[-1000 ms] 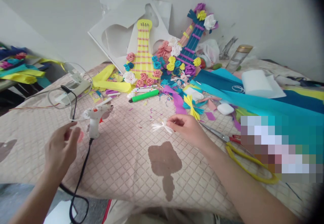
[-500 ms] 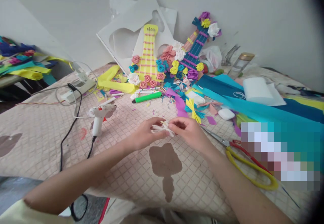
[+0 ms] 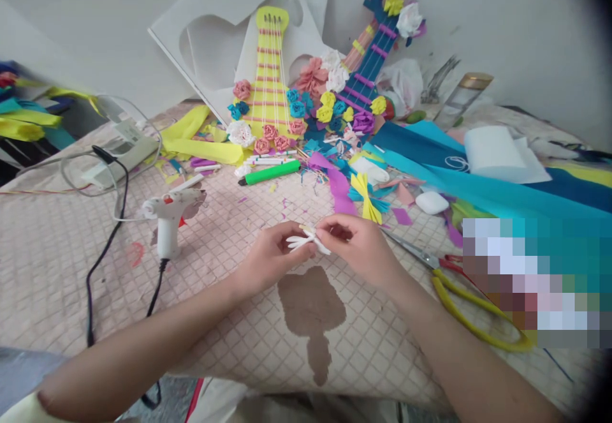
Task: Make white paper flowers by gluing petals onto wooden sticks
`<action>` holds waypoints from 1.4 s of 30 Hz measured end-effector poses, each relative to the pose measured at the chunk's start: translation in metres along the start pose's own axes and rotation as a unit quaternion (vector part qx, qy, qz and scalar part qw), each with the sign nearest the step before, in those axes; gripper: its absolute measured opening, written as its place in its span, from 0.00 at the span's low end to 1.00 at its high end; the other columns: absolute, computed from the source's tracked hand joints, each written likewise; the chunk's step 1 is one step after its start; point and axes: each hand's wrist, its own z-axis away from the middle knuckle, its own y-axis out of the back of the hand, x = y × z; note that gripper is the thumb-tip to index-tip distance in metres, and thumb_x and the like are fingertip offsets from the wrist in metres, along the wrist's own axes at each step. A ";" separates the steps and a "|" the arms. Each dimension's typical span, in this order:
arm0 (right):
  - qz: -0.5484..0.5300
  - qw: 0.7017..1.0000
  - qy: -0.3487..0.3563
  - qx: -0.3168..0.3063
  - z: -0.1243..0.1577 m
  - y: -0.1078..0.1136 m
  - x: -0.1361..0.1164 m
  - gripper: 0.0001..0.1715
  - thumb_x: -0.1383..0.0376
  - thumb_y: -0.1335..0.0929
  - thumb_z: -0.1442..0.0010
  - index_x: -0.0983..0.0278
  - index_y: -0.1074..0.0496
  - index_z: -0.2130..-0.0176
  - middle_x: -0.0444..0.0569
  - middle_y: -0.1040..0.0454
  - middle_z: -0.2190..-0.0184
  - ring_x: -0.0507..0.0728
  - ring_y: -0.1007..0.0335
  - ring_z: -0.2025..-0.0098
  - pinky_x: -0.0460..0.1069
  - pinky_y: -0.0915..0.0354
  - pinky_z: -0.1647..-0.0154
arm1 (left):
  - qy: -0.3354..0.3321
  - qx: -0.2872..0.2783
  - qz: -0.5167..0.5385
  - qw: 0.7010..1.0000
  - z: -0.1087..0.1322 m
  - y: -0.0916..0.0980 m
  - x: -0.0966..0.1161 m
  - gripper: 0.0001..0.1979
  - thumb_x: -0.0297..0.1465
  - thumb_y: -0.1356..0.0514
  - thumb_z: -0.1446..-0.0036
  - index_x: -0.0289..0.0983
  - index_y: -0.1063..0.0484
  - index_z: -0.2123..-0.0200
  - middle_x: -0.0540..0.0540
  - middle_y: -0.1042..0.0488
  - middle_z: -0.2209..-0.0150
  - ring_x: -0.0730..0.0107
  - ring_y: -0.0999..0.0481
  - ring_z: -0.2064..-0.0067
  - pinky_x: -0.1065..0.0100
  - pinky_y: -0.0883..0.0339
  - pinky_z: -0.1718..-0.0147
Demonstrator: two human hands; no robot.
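Between my two hands, above the table, is a small white paper flower (image 3: pixel 300 242) with narrow strips fanning to the left. My left hand (image 3: pixel 275 251) pinches it from the left, thumb below and fingers above. The fingertips of my right hand (image 3: pixel 351 238) pinch its right side, where a small yellowish bit shows at the top. Part of the flower is hidden by my fingers. Just beyond my right hand lies a yellow pleated paper bow (image 3: pixel 366 198). Scissors (image 3: pixel 430 260) with red and yellow handles rest to the right of it.
A white hot glue gun (image 3: pixel 167 225) with a black cord stands at left, near a power strip (image 3: pixel 119 155). Behind are a green marker (image 3: pixel 270 173), a yellow paper guitar (image 3: pixel 270 91) and a blue one (image 3: pixel 370 72). Blue crepe paper (image 3: pixel 430 168) and a white roll (image 3: pixel 492 154) lie at right.
The view has tilted down and shifted slightly, so the guitars sit higher and the glue gun further left. Both hands keep hold of the white flower, its strips turned a little.
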 end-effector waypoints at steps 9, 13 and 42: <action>0.051 0.998 0.033 0.004 0.000 -0.001 -0.001 0.05 0.70 0.34 0.47 0.64 0.28 0.71 0.43 0.27 0.75 0.50 0.32 0.72 0.44 0.38 0.73 | 0.005 0.010 0.018 1.000 0.000 -0.002 -0.005 0.10 0.35 0.39 0.48 0.33 0.29 0.67 0.46 0.27 0.68 0.73 0.28 0.69 0.72 0.32 0.70; 0.055 0.997 0.048 0.013 0.000 -0.001 0.000 0.05 0.70 0.34 0.46 0.64 0.28 0.71 0.43 0.26 0.74 0.50 0.32 0.72 0.44 0.38 0.72 | -0.007 0.000 -0.001 1.000 -0.001 -0.001 -0.008 0.10 0.35 0.40 0.47 0.34 0.29 0.65 0.47 0.27 0.69 0.73 0.28 0.69 0.73 0.33 0.70; 0.133 0.982 0.124 0.049 0.002 -0.005 -0.001 0.05 0.74 0.33 0.49 0.66 0.29 0.73 0.43 0.28 0.76 0.48 0.34 0.73 0.42 0.38 0.73 | 0.025 -0.028 0.033 0.999 0.000 0.000 -0.004 0.08 0.33 0.40 0.46 0.34 0.26 0.72 0.50 0.24 0.74 0.77 0.28 0.72 0.76 0.36 0.72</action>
